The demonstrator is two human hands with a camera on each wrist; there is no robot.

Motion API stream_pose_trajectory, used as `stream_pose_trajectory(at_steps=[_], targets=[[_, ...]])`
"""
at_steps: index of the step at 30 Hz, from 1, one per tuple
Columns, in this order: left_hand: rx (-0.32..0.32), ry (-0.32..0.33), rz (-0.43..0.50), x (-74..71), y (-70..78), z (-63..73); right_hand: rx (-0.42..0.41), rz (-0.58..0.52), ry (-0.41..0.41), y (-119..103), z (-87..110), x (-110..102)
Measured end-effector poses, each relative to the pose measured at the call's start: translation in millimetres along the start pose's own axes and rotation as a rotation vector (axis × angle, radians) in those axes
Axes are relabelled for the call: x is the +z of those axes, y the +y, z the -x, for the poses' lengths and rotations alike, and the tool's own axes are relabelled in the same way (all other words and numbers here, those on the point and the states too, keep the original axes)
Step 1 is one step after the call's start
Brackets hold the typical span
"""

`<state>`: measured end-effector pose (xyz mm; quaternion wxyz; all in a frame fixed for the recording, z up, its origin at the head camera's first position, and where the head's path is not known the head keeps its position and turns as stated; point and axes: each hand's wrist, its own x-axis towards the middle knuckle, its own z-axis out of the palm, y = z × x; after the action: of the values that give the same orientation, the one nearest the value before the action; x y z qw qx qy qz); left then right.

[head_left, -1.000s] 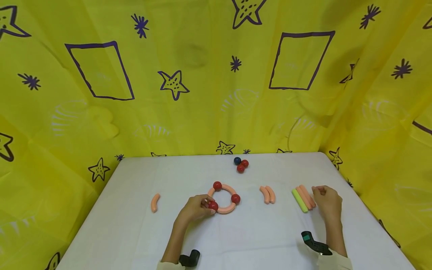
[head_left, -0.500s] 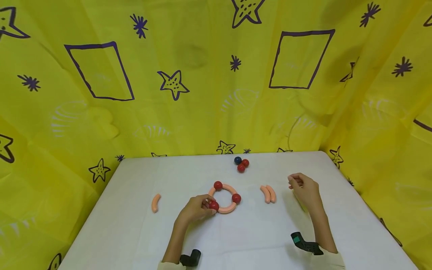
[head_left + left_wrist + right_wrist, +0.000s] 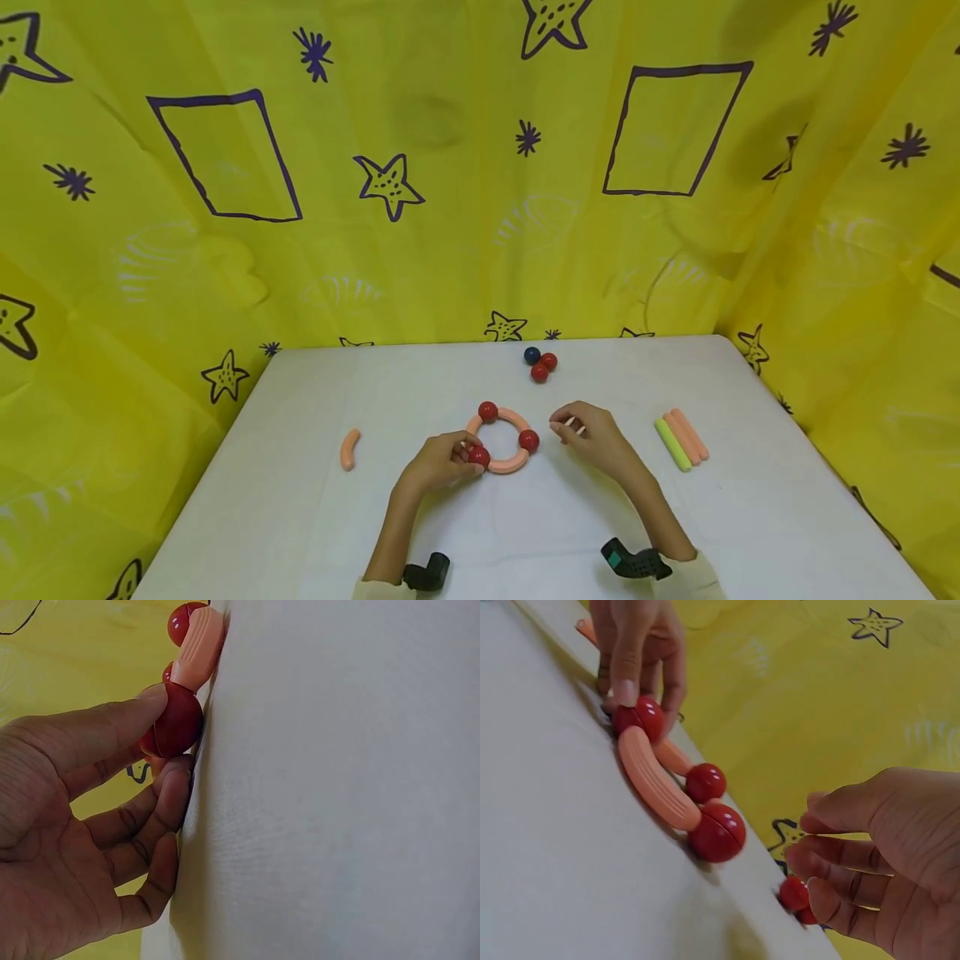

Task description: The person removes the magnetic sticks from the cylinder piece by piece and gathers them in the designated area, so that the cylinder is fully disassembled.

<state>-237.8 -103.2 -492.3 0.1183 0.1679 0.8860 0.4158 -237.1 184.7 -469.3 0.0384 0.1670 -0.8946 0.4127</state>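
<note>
An orange ring (image 3: 507, 466) made of curved, ribbed sticks joined by three red balls lies mid-table. My left hand (image 3: 438, 461) pinches the ring's near-left red ball (image 3: 177, 720) between thumb and fingers. The curved stick (image 3: 654, 780) beside it shows clearly in the right wrist view. Just right of the ring's right-hand red ball (image 3: 528, 441) hovers my right hand (image 3: 594, 433), fingers loosely bent, thumb near the index fingertip, nothing seen between them. It covers the spot where a pair of loose curved sticks showed earlier.
One blue ball (image 3: 532, 356) and two loose red balls (image 3: 539, 372) sit together near the table's back edge. Off to the left lies a single curved orange stick (image 3: 349, 449). A green straight stick (image 3: 672, 444) rests beside two orange straight sticks (image 3: 686, 437) on the right.
My right hand has swept left from beside the straight sticks to near the ring; those sticks show again, and the curved pair is now covered. My left hand has stayed on its ball.
</note>
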Motion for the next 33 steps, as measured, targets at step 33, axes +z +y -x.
stream_pose_trajectory(at_steps=[33], targets=[[-0.025, 0.062, 0.044, 12.2, 15.4, -0.1, -0.186, 0.128, -0.143, -17, 2.6, 70]])
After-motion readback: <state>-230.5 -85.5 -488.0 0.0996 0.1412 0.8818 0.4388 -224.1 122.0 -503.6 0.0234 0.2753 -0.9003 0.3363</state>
